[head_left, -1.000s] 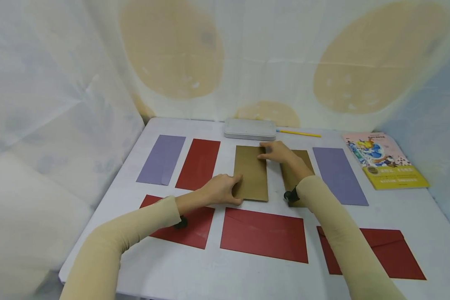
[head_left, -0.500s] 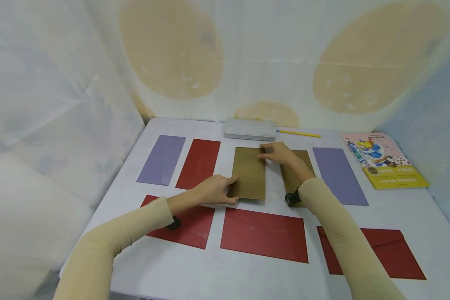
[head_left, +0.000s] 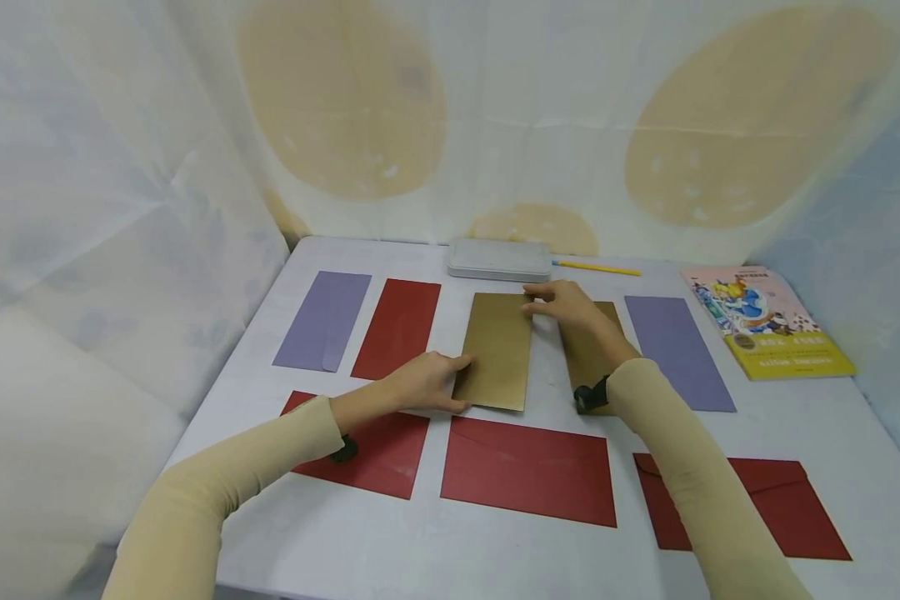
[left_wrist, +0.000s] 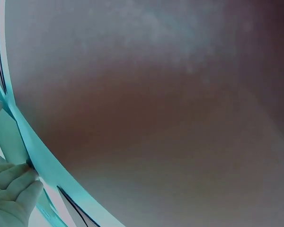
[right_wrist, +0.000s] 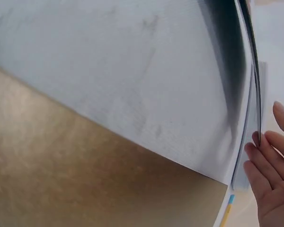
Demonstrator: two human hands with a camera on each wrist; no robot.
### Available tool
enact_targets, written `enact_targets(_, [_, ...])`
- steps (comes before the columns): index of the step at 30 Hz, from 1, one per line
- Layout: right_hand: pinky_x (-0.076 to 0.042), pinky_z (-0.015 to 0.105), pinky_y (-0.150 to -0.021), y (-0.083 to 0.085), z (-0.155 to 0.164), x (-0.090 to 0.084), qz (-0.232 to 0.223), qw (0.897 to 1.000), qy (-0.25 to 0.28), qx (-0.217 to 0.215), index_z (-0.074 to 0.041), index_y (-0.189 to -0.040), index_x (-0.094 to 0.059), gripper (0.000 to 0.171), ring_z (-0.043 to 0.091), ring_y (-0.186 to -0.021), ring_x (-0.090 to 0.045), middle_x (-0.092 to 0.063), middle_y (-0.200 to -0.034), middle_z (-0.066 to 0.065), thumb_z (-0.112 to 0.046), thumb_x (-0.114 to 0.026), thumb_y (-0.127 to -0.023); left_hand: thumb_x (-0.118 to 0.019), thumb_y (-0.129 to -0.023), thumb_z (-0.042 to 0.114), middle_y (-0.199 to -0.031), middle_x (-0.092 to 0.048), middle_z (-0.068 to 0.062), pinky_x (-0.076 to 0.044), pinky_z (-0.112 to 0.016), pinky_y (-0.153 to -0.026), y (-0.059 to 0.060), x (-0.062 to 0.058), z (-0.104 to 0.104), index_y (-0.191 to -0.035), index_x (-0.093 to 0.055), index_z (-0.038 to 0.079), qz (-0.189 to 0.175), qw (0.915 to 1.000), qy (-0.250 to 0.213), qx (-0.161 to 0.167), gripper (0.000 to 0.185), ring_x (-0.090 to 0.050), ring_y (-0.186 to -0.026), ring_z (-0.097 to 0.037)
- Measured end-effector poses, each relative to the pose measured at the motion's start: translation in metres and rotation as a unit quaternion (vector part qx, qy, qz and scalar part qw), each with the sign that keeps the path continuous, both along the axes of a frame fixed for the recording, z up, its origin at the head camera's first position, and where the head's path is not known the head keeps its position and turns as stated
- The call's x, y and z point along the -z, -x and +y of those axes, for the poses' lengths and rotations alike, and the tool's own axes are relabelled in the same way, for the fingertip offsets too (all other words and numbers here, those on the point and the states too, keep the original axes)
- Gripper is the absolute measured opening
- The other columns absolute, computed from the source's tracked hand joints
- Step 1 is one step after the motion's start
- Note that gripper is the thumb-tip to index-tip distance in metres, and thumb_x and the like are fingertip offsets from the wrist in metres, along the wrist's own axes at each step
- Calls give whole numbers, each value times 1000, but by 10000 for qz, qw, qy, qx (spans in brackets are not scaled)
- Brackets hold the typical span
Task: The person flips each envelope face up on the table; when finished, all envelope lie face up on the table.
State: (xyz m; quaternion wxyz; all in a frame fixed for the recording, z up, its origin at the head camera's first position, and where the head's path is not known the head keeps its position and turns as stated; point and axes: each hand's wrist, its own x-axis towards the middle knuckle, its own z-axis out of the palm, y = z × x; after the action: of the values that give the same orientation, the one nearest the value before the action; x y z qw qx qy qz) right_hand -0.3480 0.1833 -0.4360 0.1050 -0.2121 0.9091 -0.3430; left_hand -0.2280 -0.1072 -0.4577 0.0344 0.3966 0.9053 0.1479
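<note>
A gold envelope (head_left: 497, 350) lies lengthwise in the middle of the white table (head_left: 435, 550), slightly askew. My left hand (head_left: 427, 379) grips its near left corner, thumb on top. My right hand (head_left: 562, 304) pinches its far right corner. In the right wrist view the fingers (right_wrist: 270, 175) touch the envelope's thin edge, with a gold surface (right_wrist: 85, 170) filling the lower left. The left wrist view shows only fingers (left_wrist: 9, 189) against an edge, with false colours. A second gold envelope (head_left: 573, 362) lies mostly hidden under my right forearm.
Purple envelopes (head_left: 322, 321) (head_left: 678, 350) and a red one (head_left: 397, 327) share the back row. Three red envelopes (head_left: 378, 450) (head_left: 528, 471) (head_left: 787, 508) lie along the front. A grey tin case (head_left: 499, 259), a yellow pencil (head_left: 598, 267) and a picture book (head_left: 768, 321) sit at the back.
The gold envelope's near end has swung a little to the left with my left hand. My right hand has stayed at the far corner, shifting slightly right.
</note>
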Motion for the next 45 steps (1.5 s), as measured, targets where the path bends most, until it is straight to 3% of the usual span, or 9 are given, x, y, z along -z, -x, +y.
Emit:
enact_targets(16, [-39,47,-101,-5,9,-14,32,9968,798,-23,-7,-138,-54,52,30,-124,-52,-58,-133,12,-29,-67,-92,-75,-80,44,-114,-68,-9,-48,-21,-73,0,2,-2,-134,-55,3,46,9998,-167,22,71,-60,-83,-6])
enact_targets(20, [-39,45,-101,-9,8,-20,-73,9935,1137,21,-5,-139,-52,53,28,-124,-52,-57,-134,12,-27,-67,-92,-74,-80,38,-82,-68,0,-40,-19,-60,1,3,-4,-134,-56,2,110,9991,-355,206,67,-43,-62,-4])
enact_targets(23, [-38,43,-103,-13,7,-24,-211,9900,1391,130,-6,-140,-50,55,26,-127,-50,-55,-136,10,-26,-67,-93,-72,-81,33,-58,-45,9,-32,-20,-52,1,3,-4,-135,-55,3,12,9982,-527,294,64,-26,-54,-5])
enact_targets(27, [-36,40,-105,-15,7,-25,-337,9860,1617,240,-10,-142,-49,57,24,-130,-46,-51,-141,7,-28,-68,-92,-70,-82,28,-55,-30,12,-26,-20,-48,0,1,-4,-138,-53,5,-247,9968,-704,290,63,-18,-51,-4])
enact_targets(32, [-36,39,-105,-15,8,-24,-233,9857,1656,229,-12,-145,-45,61,24,-133,-43,-47,-145,5,-32,-68,-92,-67,-82,23,-53,-41,7,-26,-18,-47,0,1,-2,-142,-49,7,-543,9950,-794,254,65,-16,-48,-1])
enact_targets(36, [-35,39,-106,-18,9,-27,-196,9854,1662,326,-17,-146,-43,65,21,-134,-41,-45,-147,2,-38,-68,-90,-67,-82,18,-93,-70,-2,-26,-19,-48,1,-1,-1,-143,-47,8,-811,9909,-1034,304,64,-20,-50,-3])
enact_targets(39, [-35,38,-106,-20,10,-30,-172,9844,1696,437,-18,-146,-44,66,20,-134,-41,-45,-146,0,-41,-68,-89,-67,-83,15,-130,-60,-4,-28,-21,-50,2,-1,1,-143,-47,8,-990,9868,-1229,352,63,-28,-57,-6])
enact_targets(43, [-36,39,-105,-21,9,-32,-98,9850,1639,529,-16,-145,-45,66,22,-135,-40,-45,-146,3,-41,-69,-89,-67,-84,11,-133,-57,-3,-45,-19,-70,5,1,3,-143,-46,7,-1238,9798,-1519,406,63,-59,-89,-5])
enact_targets(45, [-36,41,-105,-21,8,-33,-46,9861,1544,619,-16,-145,-45,67,23,-135,-40,-46,-146,4,-43,-68,-89,-67,-84,9,-132,-58,-4,-48,-24,-85,6,3,3,-143,-46,6,-1327,9762,-1657,434,63,-59,-111,-9])
